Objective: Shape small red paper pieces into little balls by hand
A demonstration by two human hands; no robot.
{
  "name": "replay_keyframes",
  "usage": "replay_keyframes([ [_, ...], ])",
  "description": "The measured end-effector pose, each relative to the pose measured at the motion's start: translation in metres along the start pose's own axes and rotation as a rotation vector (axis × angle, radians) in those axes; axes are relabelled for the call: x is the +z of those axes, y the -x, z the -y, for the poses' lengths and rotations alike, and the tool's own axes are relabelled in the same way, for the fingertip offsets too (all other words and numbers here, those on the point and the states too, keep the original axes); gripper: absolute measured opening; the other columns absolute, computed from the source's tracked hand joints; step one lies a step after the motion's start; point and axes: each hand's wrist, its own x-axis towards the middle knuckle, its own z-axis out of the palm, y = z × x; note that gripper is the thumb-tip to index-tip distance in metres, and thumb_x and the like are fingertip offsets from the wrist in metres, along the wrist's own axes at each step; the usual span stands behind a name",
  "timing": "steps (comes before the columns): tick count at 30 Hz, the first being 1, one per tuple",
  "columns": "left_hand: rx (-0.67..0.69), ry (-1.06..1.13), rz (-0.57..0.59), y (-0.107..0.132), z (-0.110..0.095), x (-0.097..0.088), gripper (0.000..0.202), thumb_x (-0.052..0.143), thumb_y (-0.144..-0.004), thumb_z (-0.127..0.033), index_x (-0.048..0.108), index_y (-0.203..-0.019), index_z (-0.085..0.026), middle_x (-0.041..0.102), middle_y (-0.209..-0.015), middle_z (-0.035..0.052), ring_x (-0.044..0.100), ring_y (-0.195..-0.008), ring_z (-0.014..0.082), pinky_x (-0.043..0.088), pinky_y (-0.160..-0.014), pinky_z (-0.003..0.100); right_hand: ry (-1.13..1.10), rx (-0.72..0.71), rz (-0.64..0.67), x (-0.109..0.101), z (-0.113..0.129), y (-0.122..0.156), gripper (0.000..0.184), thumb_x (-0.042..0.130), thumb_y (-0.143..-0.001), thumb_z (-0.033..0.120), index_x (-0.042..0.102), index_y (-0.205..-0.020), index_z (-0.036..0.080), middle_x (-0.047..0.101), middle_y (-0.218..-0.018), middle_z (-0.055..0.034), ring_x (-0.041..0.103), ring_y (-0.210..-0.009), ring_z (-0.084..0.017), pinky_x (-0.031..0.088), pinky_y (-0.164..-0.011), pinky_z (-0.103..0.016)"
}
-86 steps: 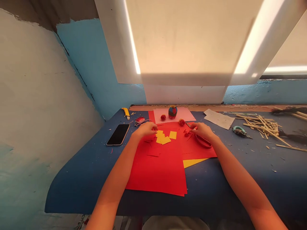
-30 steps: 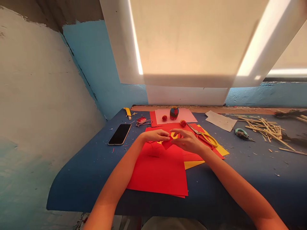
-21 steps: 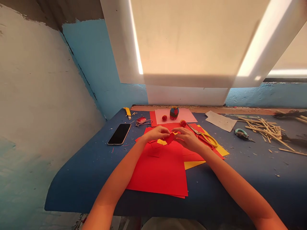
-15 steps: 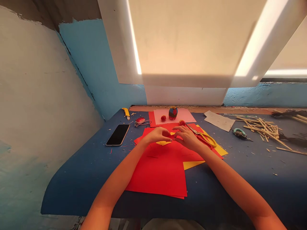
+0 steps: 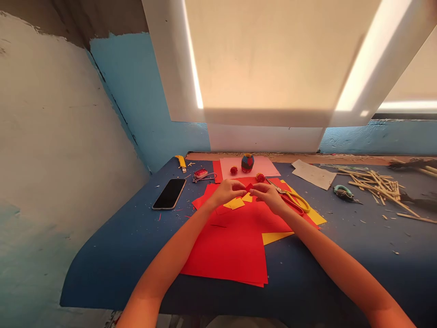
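Between my fingertips is a small red paper piece (image 5: pixel 249 187), held up over the sheets. My left hand (image 5: pixel 228 191) pinches its left side, and my right hand (image 5: pixel 269 195) grips its right side. Small yellow paper pieces (image 5: pixel 235 203) lie just below my hands on large red paper sheets (image 5: pixel 228 253). Scissors with yellow and red handles (image 5: pixel 296 200) rest right beside my right hand. Beyond my hands sit two red textured balls (image 5: pixel 233 170) and a small multicoloured barrel-shaped pot (image 5: pixel 247 163), the pot on pink paper (image 5: pixel 225 166).
On the left of the blue table (image 5: pixel 112 264) are a phone (image 5: pixel 170 194), a yellow cutter (image 5: pixel 181 163) and a red object with a wire loop (image 5: pixel 200 173). At right lie a paper scrap (image 5: pixel 314 174), a teal-handled tool (image 5: pixel 343 192) and many thin sticks (image 5: pixel 378 186).
My hands have tilted apart slightly, and the red paper piece now shows between them. More of the yellow pieces is visible below. The view has shifted slightly.
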Motion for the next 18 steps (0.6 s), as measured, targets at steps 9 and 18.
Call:
replay_keyframes([
  [9, -0.022, -0.019, -0.012, -0.0004, -0.0008, 0.0008, 0.015, 0.06, -0.073, -0.024, 0.067, -0.07, -0.011, 0.064, -0.067, 0.0038, 0.055, -0.061, 0.0102, 0.04, -0.056, 0.019, -0.058, 0.008, -0.036, 0.0053, -0.0074, 0.0004, 0.031, 0.064, -0.069, 0.045, 0.066, -0.082, 0.017, 0.066, -0.081, -0.0061, 0.062, -0.078, -0.017, 0.047, -0.063, -0.026],
  [18, 0.019, -0.03, -0.013, -0.0009, 0.0019, 0.0019, 0.017, 0.057, -0.072, -0.025, 0.067, -0.068, -0.011, 0.064, -0.064, 0.0032, 0.055, -0.059, 0.0099, 0.039, -0.054, 0.02, -0.127, 0.016, -0.053, 0.0067, -0.0102, -0.0015, 0.031, 0.066, -0.067, 0.045, 0.067, -0.079, 0.016, 0.066, -0.079, -0.0057, 0.061, -0.072, -0.016, 0.047, -0.064, -0.027],
])
